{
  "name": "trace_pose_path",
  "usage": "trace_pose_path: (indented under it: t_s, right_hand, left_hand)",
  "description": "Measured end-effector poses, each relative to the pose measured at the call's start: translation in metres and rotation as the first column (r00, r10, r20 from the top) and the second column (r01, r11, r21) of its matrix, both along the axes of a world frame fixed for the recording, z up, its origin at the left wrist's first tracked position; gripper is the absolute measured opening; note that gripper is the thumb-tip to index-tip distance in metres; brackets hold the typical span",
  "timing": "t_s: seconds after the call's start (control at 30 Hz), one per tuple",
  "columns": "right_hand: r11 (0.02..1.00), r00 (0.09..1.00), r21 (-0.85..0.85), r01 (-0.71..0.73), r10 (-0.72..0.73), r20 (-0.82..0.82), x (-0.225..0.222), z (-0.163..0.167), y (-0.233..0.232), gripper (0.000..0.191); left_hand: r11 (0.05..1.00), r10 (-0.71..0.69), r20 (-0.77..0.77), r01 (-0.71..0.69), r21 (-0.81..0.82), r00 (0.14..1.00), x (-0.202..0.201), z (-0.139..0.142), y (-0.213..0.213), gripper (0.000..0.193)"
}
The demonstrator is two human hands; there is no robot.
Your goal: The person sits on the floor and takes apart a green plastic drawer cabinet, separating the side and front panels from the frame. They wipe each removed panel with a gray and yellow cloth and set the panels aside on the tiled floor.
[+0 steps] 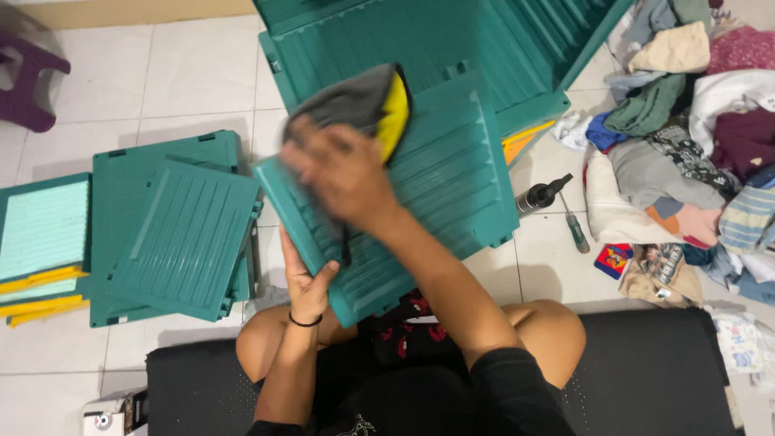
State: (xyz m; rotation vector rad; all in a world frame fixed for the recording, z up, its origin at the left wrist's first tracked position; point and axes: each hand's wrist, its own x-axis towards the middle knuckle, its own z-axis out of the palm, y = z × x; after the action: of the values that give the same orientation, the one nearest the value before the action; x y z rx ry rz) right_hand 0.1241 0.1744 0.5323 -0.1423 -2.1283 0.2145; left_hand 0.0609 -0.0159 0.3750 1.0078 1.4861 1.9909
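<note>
The ribbed teal plastic panel (420,186) rests tilted on the person's lap; it looks stiff, light and smooth, best held by its edges. The left hand (305,278) clasps its lower-left edge, fingers curled. The right hand (343,173), blurred, presses a grey-and-yellow cloth (367,101) flat at the panel's upper-left part.

One screwdriver (576,228), one grey-and-yellow cloth (363,101), one purple stool (28,77), one black mat (646,363), two hands.
</note>
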Motion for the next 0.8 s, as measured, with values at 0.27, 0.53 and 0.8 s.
trace_pose_path:
  t_s: [0.27, 0.53, 0.8]
  right_hand:
    - [0.987, 0.965, 0.025, -0.156, 0.147, 0.218, -0.015, -0.004, -0.031, 0.038]
    - [0.965, 0.946, -0.062, -0.257, 0.264, 0.19, 0.006, -0.031, -0.03, 0.05]
    - [0.938, 0.934, -0.331, 0.1, 0.026, 0.356, 0.067, -0.075, 0.033, 0.051]
  left_hand:
    - [0.996, -0.041, -0.011, 0.042, 0.075, 0.999, -0.002, -0.002, 0.007, 0.104]
    - [0.996, 0.003, -0.066, 0.003, 0.089, 0.998, -0.011, 0.018, 0.012, 0.095]
    - [0.984, -0.021, 0.144, -0.005, 0.179, 0.989, -0.024, 0.03, 0.003, 0.101]
